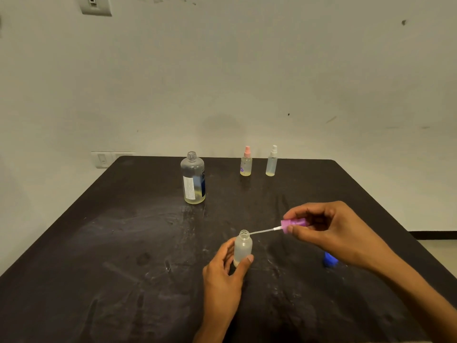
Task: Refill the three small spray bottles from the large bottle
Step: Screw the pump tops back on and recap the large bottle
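Near the front of the dark table (pixel 99 243), 1 small frosted bottle (pixel 243 248) stands upright, neck open, a little pale liquid at the bottom. Left hand (pixel 223 271) holds it, thumb on one side, fingers curled behind. Right hand (pixel 329 226) pinches a purple spray top (pixel 294 224) sideways between thumb and fingers; its thin white tube (pixel 263 230) points at the bottle's mouth, tip just at the rim. Blue cap (pixel 330 260) lies on the table partly behind the right wrist. Farther back: large clear bottle (pixel 193 179), uncapped, low yellowish liquid. To its right, 2 small spray bottles side by side, pink-topped (pixel 246 162) and white-topped (pixel 271 161), both closed, near the wall.
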